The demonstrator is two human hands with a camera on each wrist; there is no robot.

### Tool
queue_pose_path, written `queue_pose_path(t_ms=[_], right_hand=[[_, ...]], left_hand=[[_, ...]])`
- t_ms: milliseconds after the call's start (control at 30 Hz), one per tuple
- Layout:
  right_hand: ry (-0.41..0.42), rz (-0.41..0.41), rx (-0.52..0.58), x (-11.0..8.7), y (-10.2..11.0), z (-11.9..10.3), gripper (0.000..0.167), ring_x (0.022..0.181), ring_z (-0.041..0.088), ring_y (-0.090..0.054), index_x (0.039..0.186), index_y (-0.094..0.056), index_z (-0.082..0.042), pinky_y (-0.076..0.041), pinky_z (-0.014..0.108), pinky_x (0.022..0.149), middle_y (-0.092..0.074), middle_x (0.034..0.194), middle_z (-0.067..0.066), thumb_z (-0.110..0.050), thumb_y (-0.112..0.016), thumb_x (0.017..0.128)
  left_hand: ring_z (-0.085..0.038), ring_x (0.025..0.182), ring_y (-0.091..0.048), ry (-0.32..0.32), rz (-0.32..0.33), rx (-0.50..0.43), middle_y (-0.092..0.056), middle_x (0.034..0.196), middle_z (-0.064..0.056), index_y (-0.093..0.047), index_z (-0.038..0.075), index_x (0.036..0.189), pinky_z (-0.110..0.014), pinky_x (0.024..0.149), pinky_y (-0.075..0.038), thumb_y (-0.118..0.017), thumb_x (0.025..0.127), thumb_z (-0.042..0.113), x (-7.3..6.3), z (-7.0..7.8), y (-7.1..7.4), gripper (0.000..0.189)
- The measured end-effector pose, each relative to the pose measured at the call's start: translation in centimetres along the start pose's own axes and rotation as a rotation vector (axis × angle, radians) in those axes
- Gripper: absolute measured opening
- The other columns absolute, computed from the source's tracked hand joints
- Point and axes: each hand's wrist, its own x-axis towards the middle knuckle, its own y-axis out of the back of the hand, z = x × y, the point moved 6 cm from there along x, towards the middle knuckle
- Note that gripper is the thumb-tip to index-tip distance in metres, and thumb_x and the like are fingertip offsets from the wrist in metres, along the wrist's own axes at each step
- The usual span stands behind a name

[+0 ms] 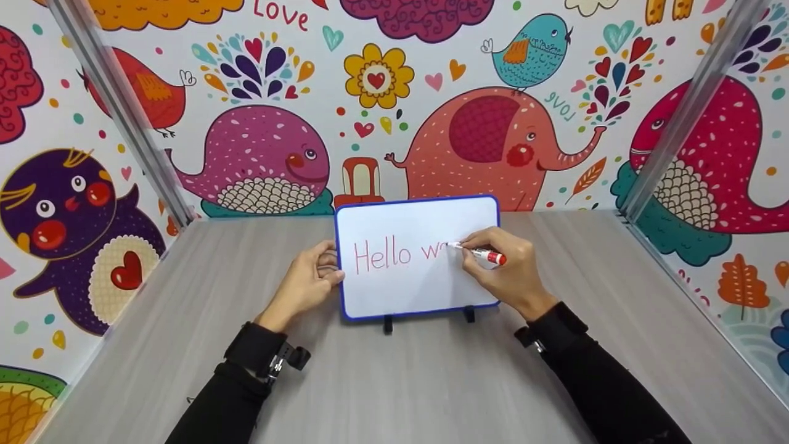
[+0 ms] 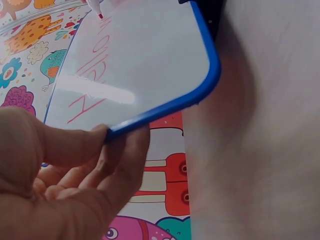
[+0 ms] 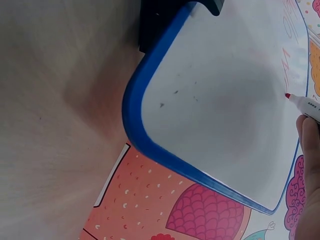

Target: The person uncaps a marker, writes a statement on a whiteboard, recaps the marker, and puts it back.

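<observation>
A small whiteboard (image 1: 407,290) with a blue frame stands tilted back on the table, with "Hello w" and the start of another letter in red on it. My left hand (image 1: 307,280) grips its left edge; the left wrist view shows the thumb (image 2: 75,145) at the front and the fingers behind. My right hand (image 1: 508,268) pinches a white marker (image 1: 484,253) with a red end. In the right wrist view the marker's red tip (image 3: 288,95) is at the board's surface by the last letter.
Black stand feet (image 1: 388,324) hold the board's lower edge on the grey wood-look table (image 1: 394,382). Behind it rises a wall panel (image 1: 425,68) printed with cartoon animals. Metal corner posts (image 1: 696,105) stand at both sides.
</observation>
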Motion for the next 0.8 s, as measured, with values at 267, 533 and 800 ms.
queue_pose_path(t_ms=[267, 533, 800], right_hand=[[0.016, -0.027, -0.007, -0.12, 0.11, 0.06, 0.018, 0.091, 0.025, -0.085, 0.100, -0.085, -0.002, -0.062, 0.009, 0.101, -0.088, 0.098, 0.009, 0.009, -0.093, 0.088], [0.017, -0.058, 0.004, -0.40, -0.21, 0.17, 0.016, 0.090, 0.024, -0.085, 0.100, -0.086, -0.005, -0.063, 0.009, 0.099, -0.087, 0.096, 0.007, 0.006, -0.092, 0.088], [0.011, -0.088, 0.040, -0.36, -0.71, -0.09, 0.009, 0.091, 0.025, -0.086, 0.101, -0.086, -0.001, -0.063, 0.009, 0.098, -0.088, 0.098, 0.007, 0.002, -0.088, 0.093]], left_hand=[[-0.041, 0.119, -0.082, -0.028, -0.009, -0.004, -0.081, 0.128, -0.032, -0.060, -0.016, 0.153, -0.038, 0.105, -0.072, -0.069, 0.104, -0.015, -0.17, 0.29, 0.03, 0.049], [-0.041, 0.117, -0.082, -0.016, -0.010, -0.005, -0.081, 0.128, -0.032, -0.059, -0.015, 0.154, -0.036, 0.101, -0.073, -0.069, 0.104, -0.014, -0.16, 0.32, 0.02, 0.050], [-0.041, 0.121, -0.083, 0.005, -0.002, 0.009, -0.081, 0.131, -0.031, -0.058, -0.014, 0.156, -0.036, 0.105, -0.072, -0.069, 0.104, -0.014, -0.15, 0.21, 0.01, 0.054]])
